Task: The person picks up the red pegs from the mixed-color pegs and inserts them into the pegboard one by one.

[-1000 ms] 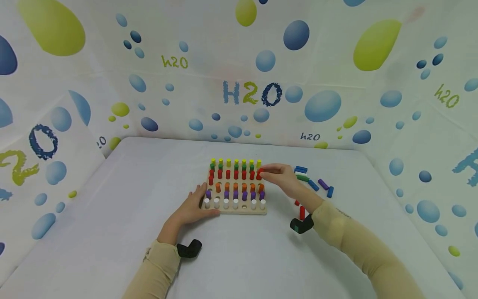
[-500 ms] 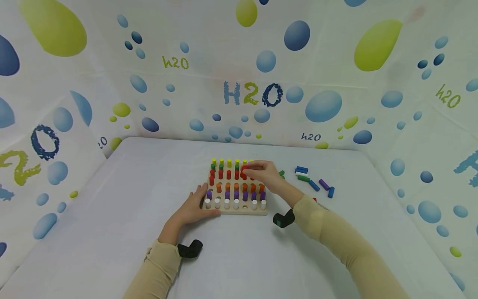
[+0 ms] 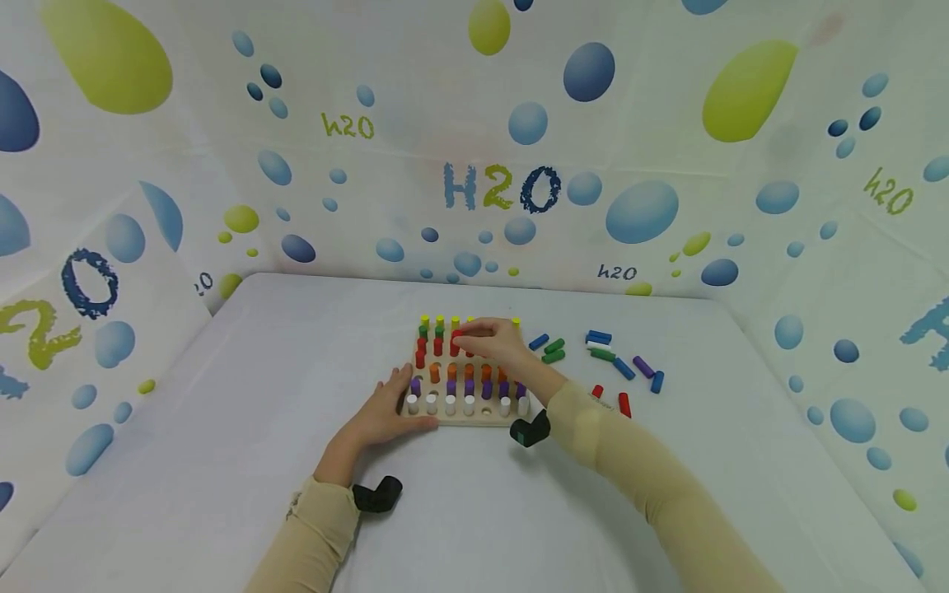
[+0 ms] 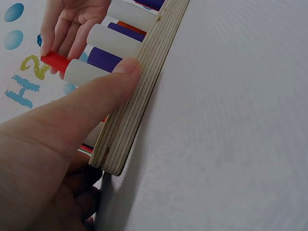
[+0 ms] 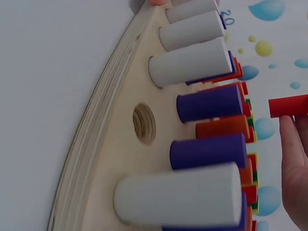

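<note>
A wooden pegboard (image 3: 474, 420) carries rows of white, purple, orange, red, green and yellow pegs. My left hand (image 3: 381, 412) holds its near left corner, thumb along the front edge and fingers at the left side; the left wrist view has that thumb (image 4: 127, 72) against the layered wood. Between the fingertips of my right hand (image 3: 495, 339) is a red peg (image 3: 455, 343), pinched above the red rows. The same red peg (image 5: 288, 106) stands out clear of the others in the right wrist view. A bare hole (image 5: 144, 123) shows among the white pegs (image 5: 180, 197).
Right of the board lie loose pegs: green ones (image 3: 553, 346), several blue ones (image 3: 624, 368), a purple one (image 3: 642, 366), a white one partly covered, and red ones (image 3: 624, 403) near the right sleeve. A patterned backdrop (image 3: 371, 206) rises behind the white table (image 3: 311, 346).
My right hand has moved left over the board with the red peg, from its right edge toward the middle-left columns. The left hand has stayed at the corner.
</note>
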`<state>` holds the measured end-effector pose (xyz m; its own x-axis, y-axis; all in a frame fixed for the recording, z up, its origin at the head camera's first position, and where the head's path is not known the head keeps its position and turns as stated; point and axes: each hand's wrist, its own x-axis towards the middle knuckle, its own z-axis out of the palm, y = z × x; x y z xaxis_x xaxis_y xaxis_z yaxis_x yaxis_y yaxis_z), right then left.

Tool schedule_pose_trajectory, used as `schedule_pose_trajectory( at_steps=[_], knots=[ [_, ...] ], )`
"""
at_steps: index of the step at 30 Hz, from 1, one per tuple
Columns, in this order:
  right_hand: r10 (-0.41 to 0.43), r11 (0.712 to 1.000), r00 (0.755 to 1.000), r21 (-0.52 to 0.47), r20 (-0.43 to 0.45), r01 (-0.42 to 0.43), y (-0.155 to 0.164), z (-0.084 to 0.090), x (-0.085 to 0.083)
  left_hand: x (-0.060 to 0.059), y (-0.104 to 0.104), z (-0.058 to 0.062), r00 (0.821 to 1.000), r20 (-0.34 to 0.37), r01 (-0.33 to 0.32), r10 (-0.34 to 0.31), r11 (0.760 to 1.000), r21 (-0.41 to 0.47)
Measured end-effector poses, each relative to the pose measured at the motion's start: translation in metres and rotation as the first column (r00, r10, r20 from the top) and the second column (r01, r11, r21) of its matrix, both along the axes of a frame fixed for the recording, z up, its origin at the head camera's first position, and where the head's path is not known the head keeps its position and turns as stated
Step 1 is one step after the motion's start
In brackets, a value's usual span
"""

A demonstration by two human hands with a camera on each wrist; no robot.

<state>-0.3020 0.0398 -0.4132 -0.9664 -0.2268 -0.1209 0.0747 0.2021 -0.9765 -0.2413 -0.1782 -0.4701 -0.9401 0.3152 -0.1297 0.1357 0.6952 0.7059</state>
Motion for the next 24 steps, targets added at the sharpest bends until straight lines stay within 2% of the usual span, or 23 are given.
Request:
schedule_pose_trajectory(
  at_steps=[9, 18, 24],
  knots=[
    [0.009, 1.0, 0.999, -0.016, 0.048, -0.009, -0.02, -0.009, -0.005, 0.001, -0.001, 0.002, 1.0, 0.003, 0.003, -0.003, 1.0, 0.017],
    [-0.005, 0.998, 0.999, 0.059, 0.054, 0.002, -0.028, -0.015, -0.012, 0.0, -0.001, 0.002, 1.0, -0.005, 0.009, -0.009, 1.0, 0.015],
    [0.008, 0.992, 1.0, 0.125, 0.015, -0.009, -0.031, -0.014, -0.013, 0.0, -0.001, 0.002, 1.0, 0.009, 0.003, -0.003, 1.0, 0.009]
  ],
)
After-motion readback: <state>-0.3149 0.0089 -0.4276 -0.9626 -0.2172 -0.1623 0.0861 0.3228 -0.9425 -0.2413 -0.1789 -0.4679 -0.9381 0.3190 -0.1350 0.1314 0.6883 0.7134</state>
